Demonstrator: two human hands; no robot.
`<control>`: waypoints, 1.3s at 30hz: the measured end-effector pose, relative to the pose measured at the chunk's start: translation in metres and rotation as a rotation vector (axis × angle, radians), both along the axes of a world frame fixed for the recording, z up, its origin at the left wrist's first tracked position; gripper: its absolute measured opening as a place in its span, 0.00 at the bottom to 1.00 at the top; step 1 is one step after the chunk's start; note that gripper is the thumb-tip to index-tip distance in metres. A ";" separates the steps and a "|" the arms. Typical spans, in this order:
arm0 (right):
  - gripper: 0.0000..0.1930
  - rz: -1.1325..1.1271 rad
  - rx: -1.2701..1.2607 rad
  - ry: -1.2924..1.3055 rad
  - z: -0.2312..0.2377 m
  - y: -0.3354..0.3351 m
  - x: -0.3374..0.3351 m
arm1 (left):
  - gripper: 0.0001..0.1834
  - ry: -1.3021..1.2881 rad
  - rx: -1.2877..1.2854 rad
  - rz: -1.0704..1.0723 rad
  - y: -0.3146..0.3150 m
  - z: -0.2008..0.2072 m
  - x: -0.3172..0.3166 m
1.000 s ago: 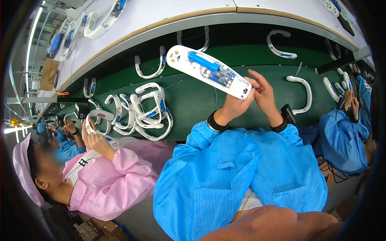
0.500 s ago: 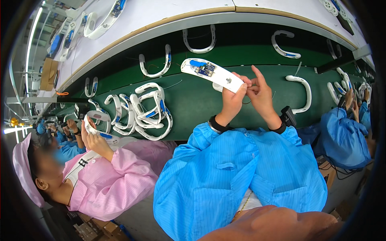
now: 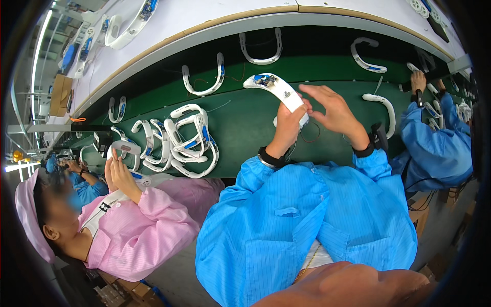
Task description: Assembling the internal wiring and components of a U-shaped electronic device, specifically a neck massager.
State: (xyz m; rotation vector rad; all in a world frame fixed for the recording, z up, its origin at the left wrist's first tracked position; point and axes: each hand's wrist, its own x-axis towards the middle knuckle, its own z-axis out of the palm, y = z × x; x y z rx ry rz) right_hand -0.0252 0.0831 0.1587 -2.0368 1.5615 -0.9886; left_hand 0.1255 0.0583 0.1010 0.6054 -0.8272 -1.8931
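A curved white plastic housing [image 3: 277, 88] is raised above the green bench, its far end showing a small circuit board [image 3: 265, 80] with a blue part. My left hand [image 3: 289, 123] is wrapped round the near end of this housing. Close beside it on the right, my right hand [image 3: 332, 110] has its fingers stretched out, with the thumb near the housing; no object shows in it. A thin dark wire [image 3: 311, 139] loops down below the hands. The lower end of the housing is partly hidden by my left hand.
On the green bench [image 3: 240, 138], a pile of white U-shaped housings [image 3: 197, 138] lies to the left. A single curved housing [image 3: 387, 110] lies at right, others farther back. A white shelf [image 3: 215, 20] overhangs the far side. Co-workers sit left, in a pink coat [image 3: 148, 230], and right.
The housing has turned in my left hand, its far end shifting right and its curve now more visible. My right hand has come off the housing's end, fingers now extended. Housings at the back have shifted right.
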 end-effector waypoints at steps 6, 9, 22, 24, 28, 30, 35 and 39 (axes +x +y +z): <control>0.43 0.355 0.082 -0.322 0.026 -0.019 -0.014 | 0.16 -0.149 0.004 -0.213 -0.008 0.019 0.023; 0.42 0.371 -0.007 -0.143 0.018 -0.036 -0.013 | 0.16 -0.178 0.005 -0.291 -0.011 0.020 0.030; 0.27 0.377 -0.130 0.236 0.005 -0.014 -0.012 | 0.10 -0.255 0.173 -0.547 0.000 0.007 0.036; 0.26 0.403 -0.073 0.152 0.006 -0.009 -0.014 | 0.10 -0.274 0.172 -0.559 0.006 0.011 0.036; 0.30 0.451 -0.014 0.021 -0.002 -0.010 -0.021 | 0.11 -0.301 0.199 -0.628 0.010 0.014 0.039; 0.34 0.520 0.179 -0.157 -0.007 -0.016 -0.026 | 0.11 -0.281 0.206 -0.669 0.010 0.011 0.040; 0.36 0.485 0.300 -0.338 -0.023 -0.017 -0.029 | 0.12 -0.261 0.239 -0.670 0.008 0.004 0.035; 0.38 0.407 0.351 -0.481 -0.037 -0.016 -0.034 | 0.15 -0.210 0.254 -0.666 0.008 -0.003 0.028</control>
